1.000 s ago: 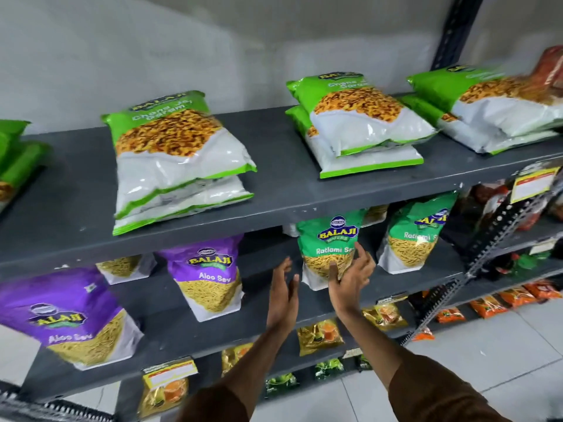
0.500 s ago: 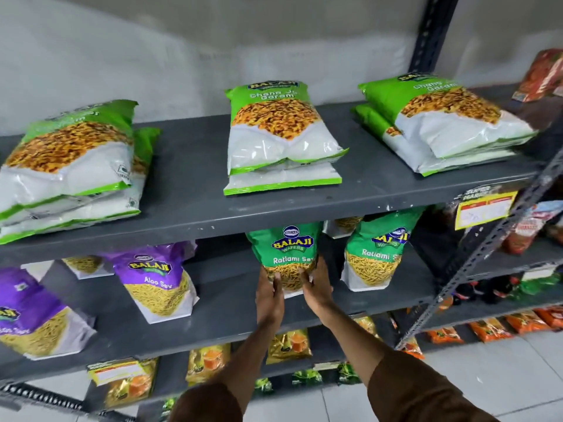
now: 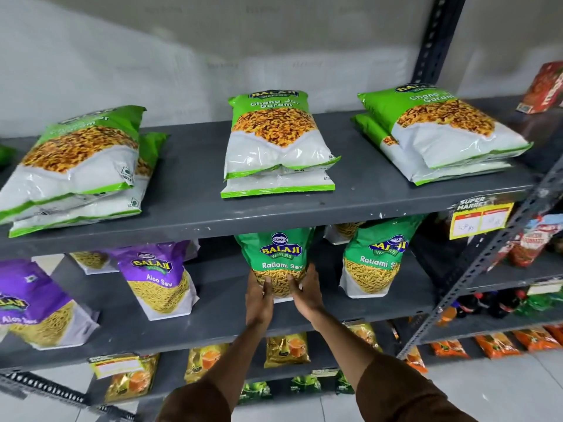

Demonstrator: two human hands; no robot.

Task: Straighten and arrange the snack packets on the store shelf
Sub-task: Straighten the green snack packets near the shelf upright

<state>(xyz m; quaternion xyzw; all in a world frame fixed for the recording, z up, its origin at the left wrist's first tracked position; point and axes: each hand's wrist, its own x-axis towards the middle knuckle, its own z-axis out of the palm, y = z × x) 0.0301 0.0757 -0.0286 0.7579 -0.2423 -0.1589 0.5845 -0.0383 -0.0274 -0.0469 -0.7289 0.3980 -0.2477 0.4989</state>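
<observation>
Since the earlier frame, both hands have been closed in on the green Ratlami Sev packet point(image 3: 275, 263), which was only being reached for a second ago. It is now gripped low on both sides: the left hand point(image 3: 259, 300) is pressed to its left edge and the right hand point(image 3: 306, 295) to its right, fingers wrapped onto the front. The packet is stood on the middle shelf point(image 3: 213, 318), its top hidden under the upper shelf's lip. If it is lifted carelessly, that top could be caught on the lip and the packet tipped; if shifted right, the second Sev packet point(image 3: 373, 263) nearby could be knocked. The packet is seen upright, puffed and slightly creased, label facing forward.
</observation>
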